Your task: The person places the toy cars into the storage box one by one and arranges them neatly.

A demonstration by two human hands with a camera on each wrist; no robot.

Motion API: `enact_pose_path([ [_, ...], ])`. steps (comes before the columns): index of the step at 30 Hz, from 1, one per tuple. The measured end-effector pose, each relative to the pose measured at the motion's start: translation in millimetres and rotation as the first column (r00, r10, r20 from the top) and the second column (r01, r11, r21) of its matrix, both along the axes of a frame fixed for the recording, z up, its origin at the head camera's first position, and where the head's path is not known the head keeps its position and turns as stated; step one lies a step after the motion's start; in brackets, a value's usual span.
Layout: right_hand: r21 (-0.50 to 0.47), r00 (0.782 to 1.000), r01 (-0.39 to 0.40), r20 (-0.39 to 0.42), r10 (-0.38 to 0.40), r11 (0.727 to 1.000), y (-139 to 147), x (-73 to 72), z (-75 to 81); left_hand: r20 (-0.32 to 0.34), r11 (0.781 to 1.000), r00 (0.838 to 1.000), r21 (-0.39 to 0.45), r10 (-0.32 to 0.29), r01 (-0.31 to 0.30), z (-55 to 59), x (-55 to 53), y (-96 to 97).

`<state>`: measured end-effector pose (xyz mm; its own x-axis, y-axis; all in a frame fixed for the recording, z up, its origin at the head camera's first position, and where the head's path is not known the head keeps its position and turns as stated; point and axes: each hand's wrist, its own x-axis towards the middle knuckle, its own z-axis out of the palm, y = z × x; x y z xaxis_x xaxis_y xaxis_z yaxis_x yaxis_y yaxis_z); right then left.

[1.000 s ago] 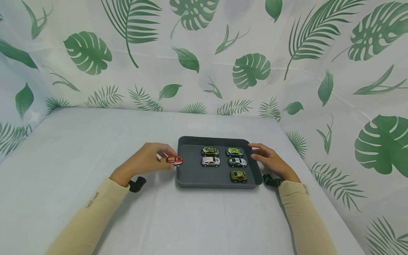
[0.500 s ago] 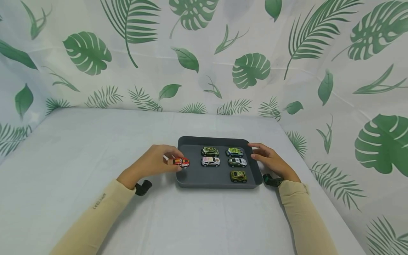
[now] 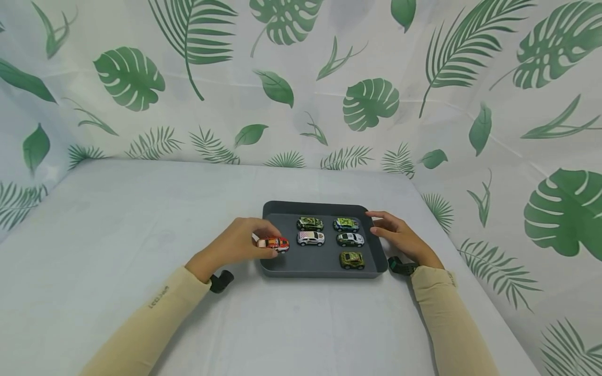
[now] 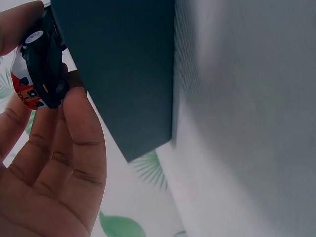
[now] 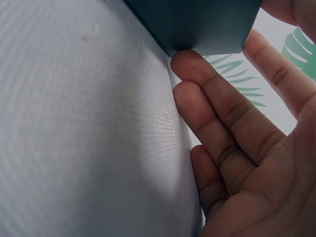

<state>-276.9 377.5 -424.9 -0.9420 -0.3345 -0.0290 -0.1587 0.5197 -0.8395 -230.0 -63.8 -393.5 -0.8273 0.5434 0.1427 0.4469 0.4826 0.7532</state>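
Note:
My left hand (image 3: 242, 243) holds a red toy car (image 3: 275, 244) between thumb and fingers, over the left part of a dark grey tray (image 3: 301, 273). In the left wrist view the car's dark underside (image 4: 45, 69) faces the camera, beside the tray's outer wall (image 4: 118, 74). At the tray's right edge, my right hand (image 3: 397, 234) rests with its fingers extended against the side. The right wrist view has its fingertips (image 5: 190, 64) at the tray's lower corner and the white cloth.
Inside the tray stand several toy cars: a camouflage car (image 3: 310, 224), a white car (image 3: 310, 238), a lime-green car (image 3: 346, 225), a green-and-white car (image 3: 350, 239) and an olive car (image 3: 351, 260). White cloth (image 3: 282, 329) covers the table; a leaf-print curtain (image 3: 310, 83) hangs behind.
My left hand has carried the red toy car rightward and slightly toward me, from the tray's left rim to over its inside. The right hand and the tray have stayed in place.

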Motion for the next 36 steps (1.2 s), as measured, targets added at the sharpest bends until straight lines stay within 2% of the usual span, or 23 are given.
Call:
enact_pose_path([
  [10,0.014,1.000,0.004,-0.005,-0.003,1.000,2.2,-1.5,-2.0,-0.003,0.998,0.999,-0.047,0.034,-0.034,1.6,4.3,13.5],
  [17,0.013,1.000,0.009,-0.002,-0.009,1.000,-0.4,-0.3,-0.6,-0.007,1.000,1.000,-0.031,0.005,-0.005,1.8,5.1,19.6],
  [36,0.009,1.000,0.016,0.001,-0.016,1.000,-1.2,0.7,1.2,-0.015,1.000,1.000,-0.010,-0.020,0.020,-1.3,5.1,38.8],
])
